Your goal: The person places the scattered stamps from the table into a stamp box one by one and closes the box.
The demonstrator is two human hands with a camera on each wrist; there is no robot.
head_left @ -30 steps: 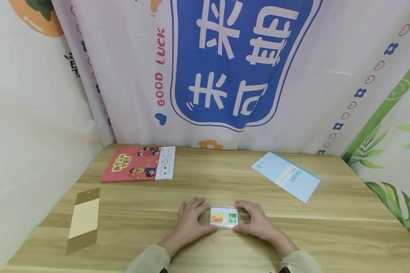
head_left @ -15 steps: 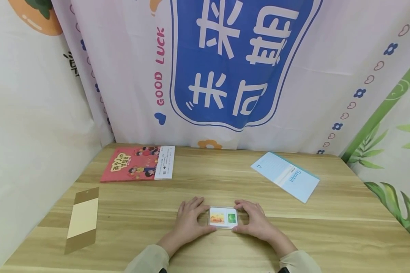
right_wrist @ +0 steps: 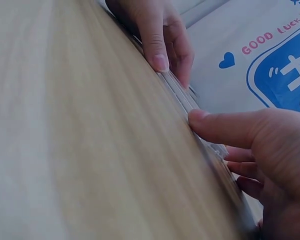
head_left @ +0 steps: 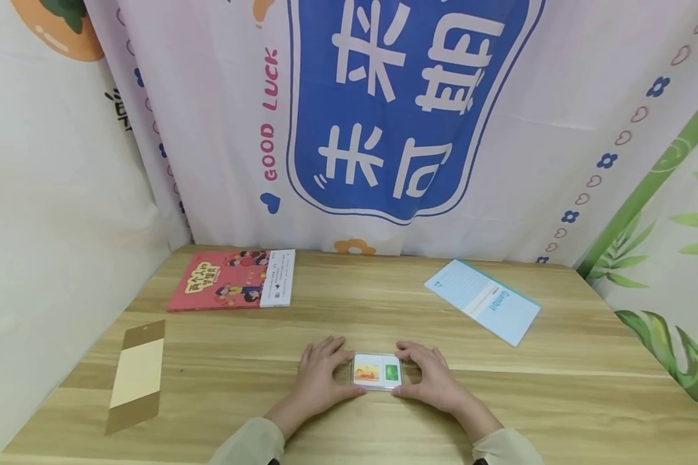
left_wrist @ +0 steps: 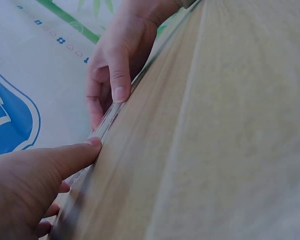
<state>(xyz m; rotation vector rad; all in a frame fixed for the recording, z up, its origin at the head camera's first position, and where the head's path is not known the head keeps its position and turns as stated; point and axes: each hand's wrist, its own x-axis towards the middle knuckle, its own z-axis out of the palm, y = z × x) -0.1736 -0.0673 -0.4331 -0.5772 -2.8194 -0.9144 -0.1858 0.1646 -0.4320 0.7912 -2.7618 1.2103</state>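
Note:
A small flat clear plastic case [head_left: 377, 371] lies on the wooden table in front of the person, with an orange-yellow picture and a green one showing on its white face. At its left end the left hand [head_left: 321, 374] grips it, thumb on the near corner and forefinger on the far corner. The right hand [head_left: 429, 374] holds the right end in the same way. Seen edge-on in the left wrist view, the thin case [left_wrist: 107, 120] runs between the two thumbs. In the right wrist view the case edge [right_wrist: 180, 95] lies low against the tabletop.
A red picture book [head_left: 227, 281] lies at the back left and a light blue notebook marked Gambit [head_left: 483, 300] at the back right. On the left is a brown and cream card sleeve [head_left: 136, 376]. A printed curtain [head_left: 221, 161] hangs behind the table [head_left: 558, 400].

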